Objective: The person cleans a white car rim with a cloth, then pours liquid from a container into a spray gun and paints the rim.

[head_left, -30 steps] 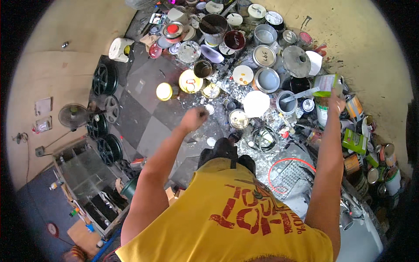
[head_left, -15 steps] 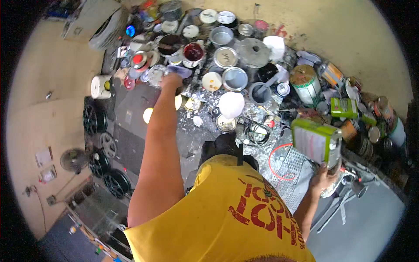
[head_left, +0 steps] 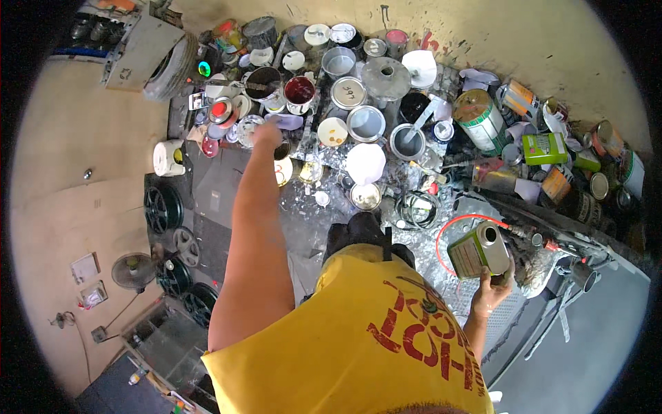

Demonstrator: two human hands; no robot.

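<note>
My left hand (head_left: 265, 134) reaches into the crowded paint containers, at a speckled round lid (head_left: 246, 128) and beside a purple plastic piece (head_left: 289, 121). Its fingers are blurred and partly hidden, so what they hold, if anything, is unclear. Below it stands a yellow-topped tin (head_left: 281, 175). My right hand (head_left: 497, 277) grips a rectangular green-and-silver metal can (head_left: 469, 255) low at the right, its open spout tilted upward. A red hose (head_left: 446, 231) curves around behind that can.
Buckets and tins (head_left: 365, 124) crowd the back. More cans (head_left: 545, 148) are piled against the right wall. A grey metal panel (head_left: 565, 359) lies at the lower right. Wheel rims (head_left: 163, 208) and a fan (head_left: 134, 271) line the left side.
My left hand has moved forward among the containers. My right hand has brought the green can from the back-right pile down toward my body. The view has shifted.
</note>
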